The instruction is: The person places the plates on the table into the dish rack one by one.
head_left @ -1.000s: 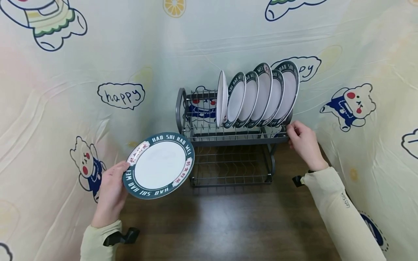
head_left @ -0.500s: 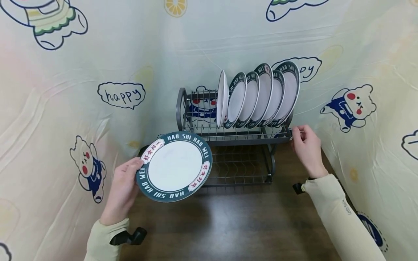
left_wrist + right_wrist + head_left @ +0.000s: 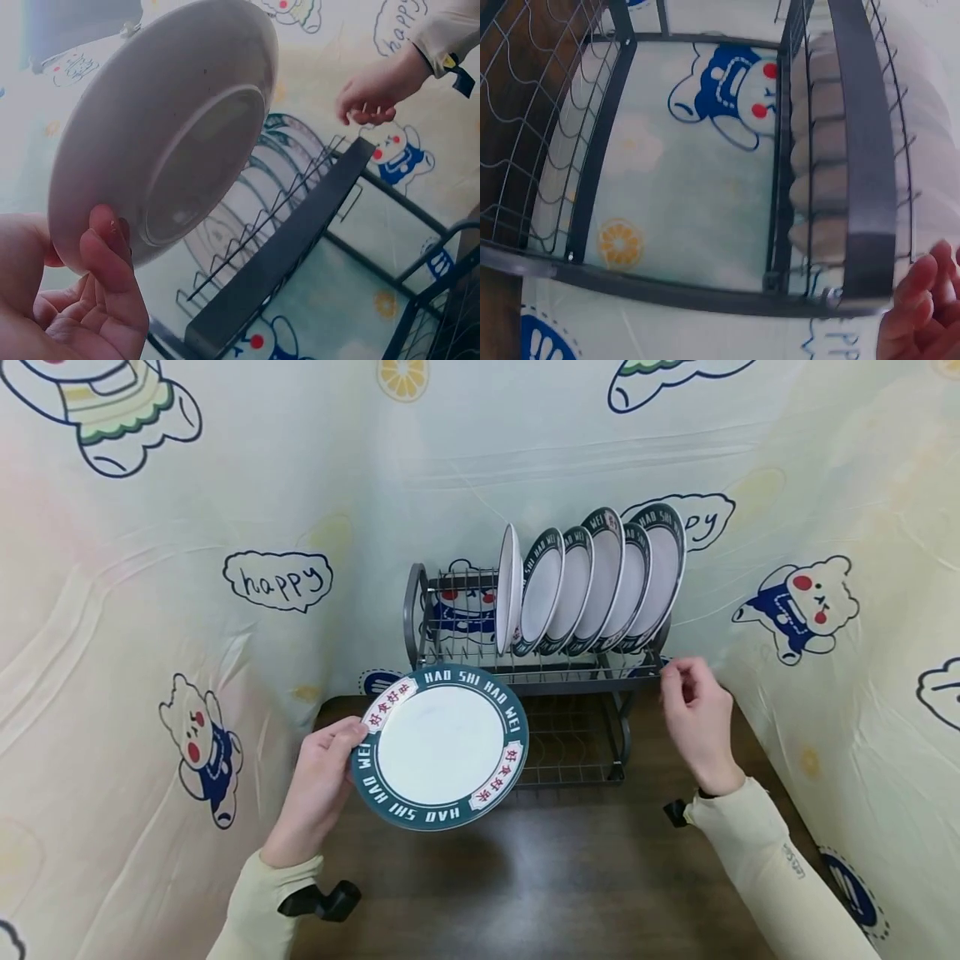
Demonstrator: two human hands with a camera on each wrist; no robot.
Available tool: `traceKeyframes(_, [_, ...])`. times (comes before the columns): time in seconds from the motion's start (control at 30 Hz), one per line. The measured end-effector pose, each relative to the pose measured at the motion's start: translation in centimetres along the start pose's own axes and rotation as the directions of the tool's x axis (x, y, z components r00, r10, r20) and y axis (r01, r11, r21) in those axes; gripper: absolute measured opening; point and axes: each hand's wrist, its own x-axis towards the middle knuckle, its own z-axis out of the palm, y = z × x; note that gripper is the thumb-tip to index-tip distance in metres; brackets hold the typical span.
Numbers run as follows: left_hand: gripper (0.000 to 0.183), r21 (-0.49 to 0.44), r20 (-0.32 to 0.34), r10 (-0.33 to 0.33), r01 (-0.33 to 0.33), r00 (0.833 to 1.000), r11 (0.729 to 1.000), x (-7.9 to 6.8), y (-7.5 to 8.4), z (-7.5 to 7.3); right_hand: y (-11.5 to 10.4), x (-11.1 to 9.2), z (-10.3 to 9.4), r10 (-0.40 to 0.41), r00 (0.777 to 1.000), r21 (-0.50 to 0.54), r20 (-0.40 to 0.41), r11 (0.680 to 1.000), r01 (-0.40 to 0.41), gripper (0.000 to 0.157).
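My left hand (image 3: 318, 781) pinches a round plate (image 3: 441, 743) by its left edge, thumb on the green rim with white lettering. The plate is held up in front of the dish rack (image 3: 577, 686), hiding part of its lower tier. From the left wrist view, the plate's pale underside (image 3: 165, 135) faces the camera, with curled fingers (image 3: 109, 259) beneath it. Beside the rack's front right corner hovers my right hand (image 3: 701, 727), fingers loosely bent and holding nothing; the right wrist view has the fingertips (image 3: 922, 277) close to the rack's end.
Several plates (image 3: 573, 589) stand on edge in the upper tier, towards its right side. Wire slots (image 3: 457, 652) show at that tier's left. The rack stands on a dark wooden surface (image 3: 555, 877), with printed cloth (image 3: 360, 502) behind and at both sides.
My left hand has carried the plate to the right, across the rack's front. My right hand has come off the rack's front right corner and moved slightly down towards me.
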Motion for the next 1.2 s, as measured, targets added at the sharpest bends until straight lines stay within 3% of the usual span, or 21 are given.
traceKeyframes(0.2, [0.031,-0.018,0.026,-0.013,0.013,1.000,1.000,0.1,-0.2,1.2,-2.4,-0.8,0.3,0.047,0.972,0.090,0.230,0.994,-0.069,0.022])
traceKeyframes(0.47, [0.029,-0.024,0.065,-0.044,0.045,0.997,0.999,0.4,-0.6,2.8,-5.9,-1.9,0.9,-0.025,0.920,0.163,0.392,0.986,-0.043,0.020])
traceKeyframes(0.7, [0.029,-0.028,0.086,-0.052,0.054,0.995,0.998,0.6,-0.8,3.7,-7.6,-2.8,1.5,-0.053,0.879,0.186,0.473,0.982,-0.041,0.023])
traceKeyframes(1.0, [0.033,0.005,0.087,-0.063,0.062,0.994,0.998,0.8,-1.1,4.4,-8.3,-3.9,1.9,0.022,0.807,0.226,0.590,0.955,-0.191,0.027])
traceKeyframes(1.2, [0.035,0.040,0.083,-0.082,0.079,0.993,0.996,0.8,-1.3,4.6,-8.1,-4.3,2.1,0.033,0.789,0.252,0.613,0.939,-0.235,0.033])
